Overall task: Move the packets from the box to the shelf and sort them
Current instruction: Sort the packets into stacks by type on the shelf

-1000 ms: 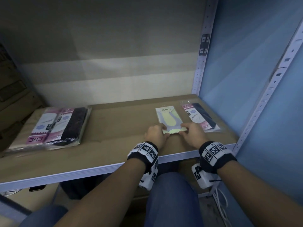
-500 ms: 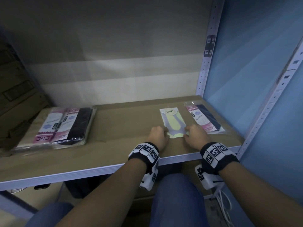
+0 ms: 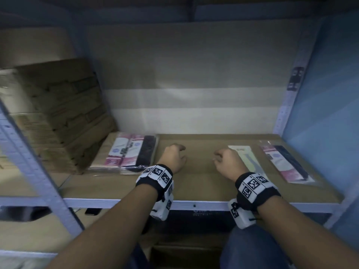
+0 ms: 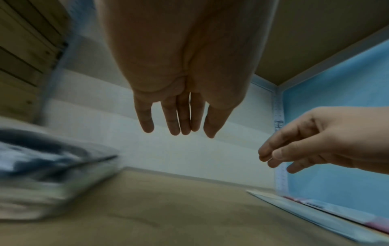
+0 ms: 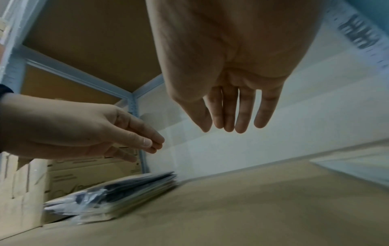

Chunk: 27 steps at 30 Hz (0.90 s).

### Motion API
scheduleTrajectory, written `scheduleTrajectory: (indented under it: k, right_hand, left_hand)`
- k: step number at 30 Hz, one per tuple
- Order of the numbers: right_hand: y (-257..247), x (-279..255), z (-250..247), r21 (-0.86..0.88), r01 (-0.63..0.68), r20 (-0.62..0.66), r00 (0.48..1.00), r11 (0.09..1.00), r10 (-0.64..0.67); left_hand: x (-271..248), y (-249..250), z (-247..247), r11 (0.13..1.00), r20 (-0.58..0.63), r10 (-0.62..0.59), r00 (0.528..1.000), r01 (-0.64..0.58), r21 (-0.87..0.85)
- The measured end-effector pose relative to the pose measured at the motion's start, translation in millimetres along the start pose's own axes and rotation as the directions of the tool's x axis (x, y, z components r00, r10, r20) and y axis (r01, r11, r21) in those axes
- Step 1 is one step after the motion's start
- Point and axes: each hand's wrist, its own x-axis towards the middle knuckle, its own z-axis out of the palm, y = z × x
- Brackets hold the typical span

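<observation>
Above the middle of the brown cardboard-lined shelf (image 3: 194,183), the left hand (image 3: 173,158) and right hand (image 3: 227,162) had let go, fingers slack and empty; the pale yellow plastic-wrapped packet (image 3: 246,158) lay near the shelf's right edge.

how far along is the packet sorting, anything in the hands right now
Done: three groups lie on the shelf: a stack of pink and black packets at left, a yellow packet and a pink and black packet at right. In hand: nothing; the left hand and right hand hover empty above the board. Left: unclear, since the source box cannot be picked out in these views.
</observation>
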Motion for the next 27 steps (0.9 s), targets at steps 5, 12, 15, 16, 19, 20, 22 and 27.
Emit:
scheduleTrajectory:
  k: [5,12,15,16,19,20,22,27]
  right_hand:
    - [-62,6,38,0.09,0.086,0.075,0.993,0.992,-0.093]
    - [-127,13,95,0.198,0.06,0.161,0.983,0.978,-0.093]
    - [-147,18,116,0.254,-0.028,0.227,0.973,0.967,-0.032]
    - [-153,20,121,0.275,-0.061,0.242,0.97,0.959,-0.008]
    - [-166,25,134,0.265,-0.117,0.284,0.958,0.957,0.039]
    - [-168,27,138,0.256,-0.122,0.293,0.955,0.959,0.043]
    - [-171,31,144,0.255,-0.125,0.29,0.956,0.959,0.048]
    - [-169,33,153,0.289,-0.186,0.317,0.944,0.939,0.09]
  left_hand:
    - [-16,-62,-58,0.991,-0.077,-0.098,0.992,0.104,0.089]
    - [-45,-152,-103,0.936,-0.159,-0.336,0.928,0.348,0.05]
    - [-49,-180,-115,0.902,-0.201,-0.407,0.891,0.426,0.063]
    - [-50,-188,-118,0.891,-0.212,-0.429,0.878,0.45,0.064]
    - [-49,-207,-123,0.854,-0.204,-0.502,0.841,0.519,0.039]
    - [-48,-212,-123,0.839,-0.184,-0.531,0.827,0.544,0.026]
    - [-46,-217,-123,0.823,-0.16,-0.56,0.813,0.568,0.009]
    - [-44,-226,-117,0.823,-0.161,-0.562,0.811,0.568,-0.009]
